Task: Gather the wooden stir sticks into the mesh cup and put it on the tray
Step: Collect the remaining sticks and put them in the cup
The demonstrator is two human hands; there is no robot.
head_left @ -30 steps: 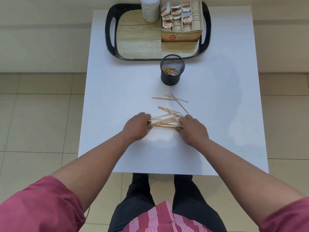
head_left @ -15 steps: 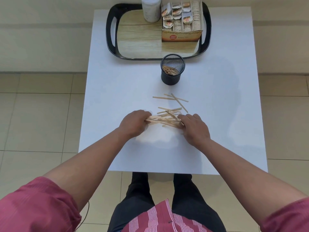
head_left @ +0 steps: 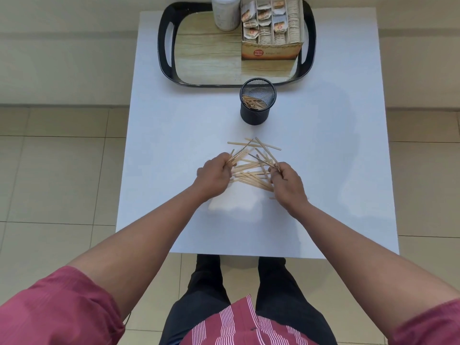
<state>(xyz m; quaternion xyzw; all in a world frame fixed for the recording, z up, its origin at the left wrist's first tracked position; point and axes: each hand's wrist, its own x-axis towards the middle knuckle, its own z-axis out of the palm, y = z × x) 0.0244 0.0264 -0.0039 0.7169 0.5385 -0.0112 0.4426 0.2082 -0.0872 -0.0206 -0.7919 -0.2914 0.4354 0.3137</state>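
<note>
Wooden stir sticks (head_left: pixel 251 170) scattered mid-surface (head_left: pixel 159 145), left hand (head_left: pixel 214 176) fingers curled round a few sticks, right hand (head_left: pixel 287 185) fingers pinching several more, mesh cup (head_left: pixel 258 102) part-filled with sticks, standing just before the tray (head_left: pixel 169 70)

My left hand (head_left: pixel 214 173) shows only its back, so my curled fingertips and the ends of the wooden stir sticks (head_left: pixel 251 171) they pinch are hidden under it. The same goes for my right hand (head_left: pixel 288 184), which covers the sticks' ends on that side. The sticks between my hands overlap too thickly to count.

Beyond the sticks, the mesh cup (head_left: pixel 257 102) hides most of the sticks inside it; only their tips show. Behind the cup, the tray (head_left: pixel 166 58) loses its far rim to the top edge, which also cuts off the white jar (head_left: pixel 226 13). The box (head_left: pixel 272 33) of sachets has print too small to read.
</note>
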